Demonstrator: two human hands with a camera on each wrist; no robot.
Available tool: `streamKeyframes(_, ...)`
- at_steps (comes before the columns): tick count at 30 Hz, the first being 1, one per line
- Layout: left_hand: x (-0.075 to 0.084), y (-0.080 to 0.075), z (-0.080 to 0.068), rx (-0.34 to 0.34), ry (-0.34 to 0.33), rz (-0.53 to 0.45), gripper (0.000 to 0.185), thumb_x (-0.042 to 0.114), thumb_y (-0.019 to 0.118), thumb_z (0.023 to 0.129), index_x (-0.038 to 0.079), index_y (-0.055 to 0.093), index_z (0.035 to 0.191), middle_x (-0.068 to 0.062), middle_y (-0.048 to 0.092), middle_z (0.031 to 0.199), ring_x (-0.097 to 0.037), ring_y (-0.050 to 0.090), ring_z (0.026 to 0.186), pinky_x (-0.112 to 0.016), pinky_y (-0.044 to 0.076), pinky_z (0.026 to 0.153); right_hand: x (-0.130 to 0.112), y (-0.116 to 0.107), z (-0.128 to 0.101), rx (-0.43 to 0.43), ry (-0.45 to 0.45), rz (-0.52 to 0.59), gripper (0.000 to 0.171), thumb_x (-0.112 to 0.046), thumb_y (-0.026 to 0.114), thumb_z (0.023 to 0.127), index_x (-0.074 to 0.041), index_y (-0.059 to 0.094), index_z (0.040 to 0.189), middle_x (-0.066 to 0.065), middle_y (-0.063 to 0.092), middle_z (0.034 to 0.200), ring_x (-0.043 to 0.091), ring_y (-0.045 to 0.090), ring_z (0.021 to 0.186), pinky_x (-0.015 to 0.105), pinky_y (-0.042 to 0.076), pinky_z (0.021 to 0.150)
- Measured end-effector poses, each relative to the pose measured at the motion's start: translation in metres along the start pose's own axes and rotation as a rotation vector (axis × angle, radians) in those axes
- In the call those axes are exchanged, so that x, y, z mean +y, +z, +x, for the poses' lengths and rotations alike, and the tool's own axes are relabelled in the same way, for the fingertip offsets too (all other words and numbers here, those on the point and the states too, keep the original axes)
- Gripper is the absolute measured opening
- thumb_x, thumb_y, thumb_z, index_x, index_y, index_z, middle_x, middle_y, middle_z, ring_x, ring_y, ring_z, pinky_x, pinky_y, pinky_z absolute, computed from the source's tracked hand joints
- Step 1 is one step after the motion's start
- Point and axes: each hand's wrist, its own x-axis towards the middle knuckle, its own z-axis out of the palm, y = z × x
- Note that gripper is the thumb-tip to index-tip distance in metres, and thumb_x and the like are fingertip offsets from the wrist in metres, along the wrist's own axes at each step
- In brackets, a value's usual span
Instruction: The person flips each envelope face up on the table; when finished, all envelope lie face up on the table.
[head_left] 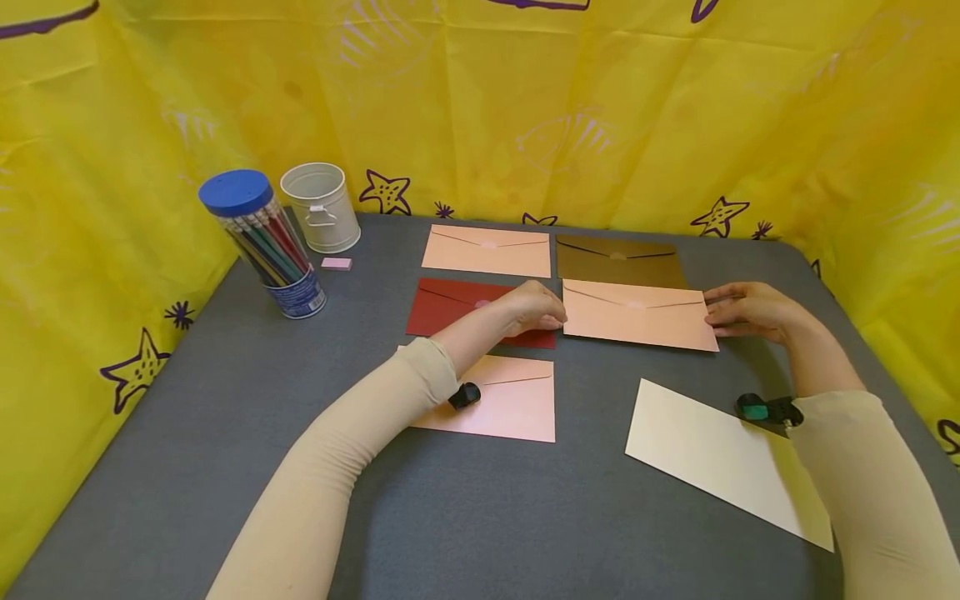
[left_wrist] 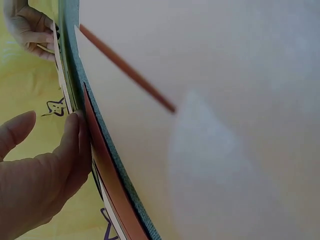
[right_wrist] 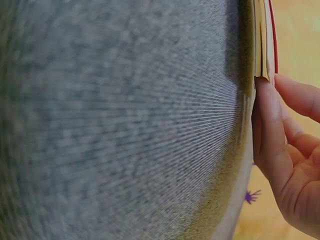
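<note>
My right hand (head_left: 757, 312) pinches the right end of a peach envelope (head_left: 637, 317), whose upper edge overlaps a brown envelope (head_left: 622, 260) behind it. At that envelope's left end are the fingertips of my left hand (head_left: 534, 308), its thumb standing apart in the left wrist view. Under the left hand lies a red envelope (head_left: 442, 310), partly covered. Another peach envelope (head_left: 487, 250) lies behind the red one. A pale pink envelope (head_left: 510, 408) is in front, partly behind the left forearm and a black wrist device (head_left: 465, 396).
A cream rectangular sheet or envelope (head_left: 705, 442) lies at front right, partly under the right sleeve (head_left: 862, 467). At back left stand a blue-lidded tub of pencils (head_left: 262, 242), a white metal bucket (head_left: 326, 212) and a small pink eraser (head_left: 337, 264). A yellow cloth (head_left: 480, 108) hangs behind the table.
</note>
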Motion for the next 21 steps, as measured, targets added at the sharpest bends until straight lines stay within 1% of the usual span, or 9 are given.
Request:
streamKeyframes(3,0.0001,-0.001,-0.0008,-0.007,0.0,-0.013,0.04,-0.001,0.057,0.094,-0.013,0.052,0.132,-0.023,0.052,0.141,-0.015,0.059,0.09,-0.034,0.048,0.11,0.0002,0.0014,0.0019,-0.005,-0.001,0.006,0.074,-0.012,0.061,0.097,0.01,0.017,0.151,-0.014,0.061,0.099,-0.001,0.064,0.086,0.021,0.059,0.083)
streamKeyframes(5,0.0006,-0.0018,-0.0014,-0.01,0.003,-0.022,0.038,-0.002,0.056,0.095,-0.013,0.054,0.13,-0.022,0.052,0.139,-0.016,0.059,0.093,-0.035,0.048,0.11,0.0006,0.0016,0.0032,-0.007,0.001,0.006,0.072,-0.01,0.06,0.097,0.01,0.017,0.151,-0.017,0.061,0.098,-0.002,0.063,0.086,0.021,0.059,0.083)
streamKeyframes(9,0.0019,-0.0032,-0.0019,0.0,-0.003,-0.061,0.034,-0.003,0.057,0.094,-0.015,0.056,0.125,-0.018,0.056,0.123,-0.016,0.059,0.09,-0.035,0.048,0.109,0.0027,0.0007,0.0067,-0.015,0.003,0.014,0.073,-0.01,0.06,0.097,0.01,0.016,0.152,-0.02,0.06,0.095,-0.002,0.064,0.087,0.021,0.059,0.083)
streamKeyframes(11,0.0023,-0.0034,-0.0015,0.008,-0.005,-0.091,0.031,-0.005,0.056,0.093,-0.016,0.057,0.122,-0.018,0.056,0.117,-0.016,0.058,0.087,-0.035,0.048,0.109,0.0034,0.0006,0.0081,-0.021,0.003,0.018,0.073,-0.011,0.06,0.098,0.011,0.016,0.152,-0.02,0.06,0.094,-0.003,0.064,0.087,0.021,0.059,0.084)
streamKeyframes(14,0.002,-0.0038,-0.0009,0.013,-0.003,-0.124,0.031,-0.007,0.055,0.093,-0.018,0.056,0.121,-0.015,0.055,0.106,-0.016,0.057,0.084,-0.036,0.048,0.11,0.0035,0.0011,0.009,-0.022,0.001,0.014,0.072,-0.014,0.059,0.099,0.012,0.016,0.152,-0.019,0.06,0.095,-0.003,0.064,0.087,0.021,0.059,0.084)
streamKeyframes(18,0.0008,-0.0038,-0.0009,0.006,0.0,-0.109,0.03,-0.005,0.056,0.093,-0.017,0.057,0.12,-0.009,0.051,0.094,-0.015,0.055,0.082,-0.035,0.046,0.111,0.0019,0.0019,0.0062,-0.024,-0.001,0.01,0.071,-0.018,0.057,0.101,0.012,0.017,0.152,-0.018,0.061,0.096,-0.003,0.064,0.088,0.023,0.06,0.085)
streamKeyframes(21,-0.0006,-0.0027,-0.0018,-0.001,0.007,-0.073,0.029,-0.002,0.057,0.094,-0.016,0.057,0.12,-0.007,0.051,0.095,-0.014,0.054,0.081,-0.035,0.046,0.112,0.0009,0.0024,0.0018,-0.029,-0.001,0.014,0.069,-0.021,0.055,0.102,0.011,0.019,0.151,-0.02,0.062,0.095,-0.003,0.065,0.089,0.025,0.06,0.086)
